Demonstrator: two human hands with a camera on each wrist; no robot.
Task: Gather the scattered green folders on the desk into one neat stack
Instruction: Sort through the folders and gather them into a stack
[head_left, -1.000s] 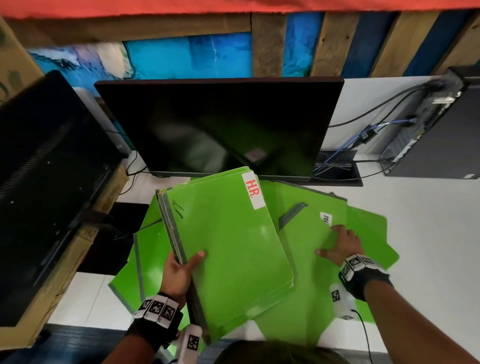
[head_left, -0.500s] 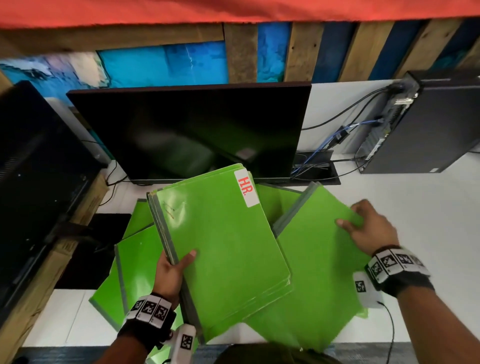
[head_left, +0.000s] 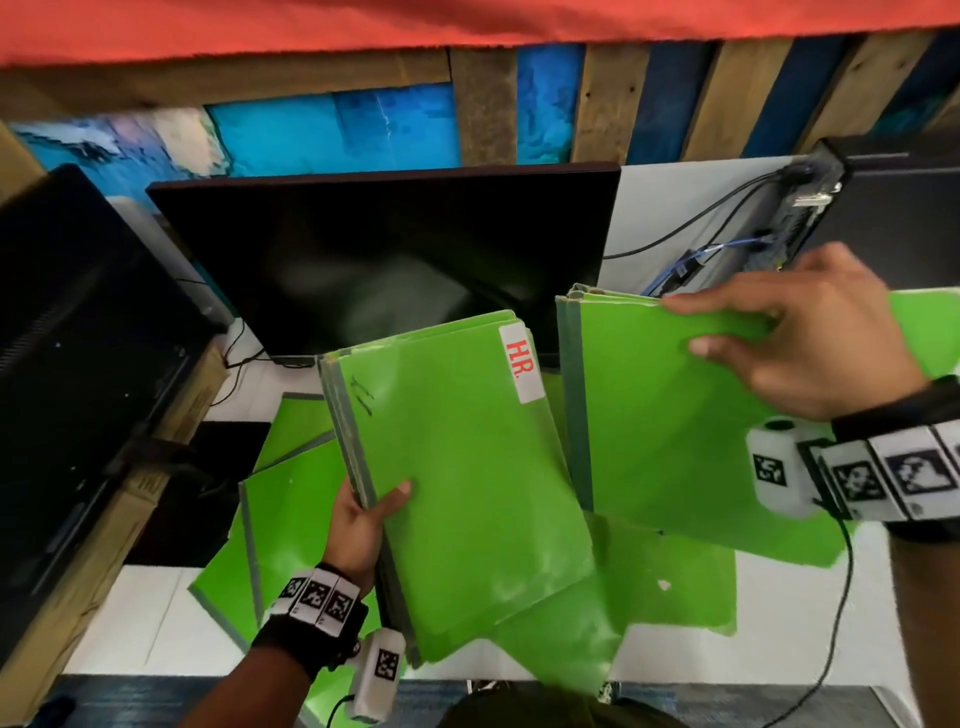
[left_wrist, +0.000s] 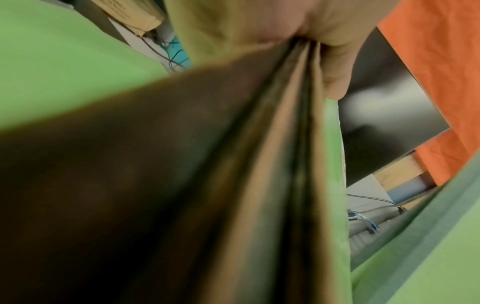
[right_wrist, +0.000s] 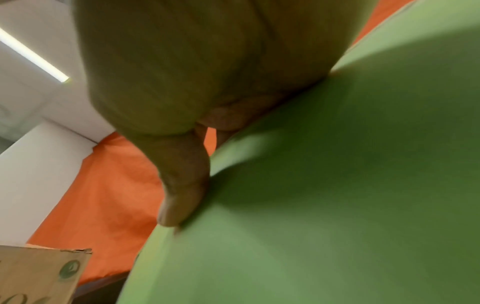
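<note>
My left hand grips the grey spine edge of a stack of green folders, held above the desk; the top one bears a white "HR." label. The left wrist view shows the thumb pressed on that stack's edges. To the right, my right hand pinches the top edge of another green folder, lifted clear of the desk, thumb on its face. That folder fills the right wrist view. More green folders lie scattered on the desk underneath, one below the raised pair.
A dark monitor stands just behind the folders. A black computer case on a wooden stand sits at the left, another case with cables at the back right. The white desk shows at the right front.
My right hand has lifted its green folder off the desk and up toward the right. The left hand keeps holding the stack in about the same place.
</note>
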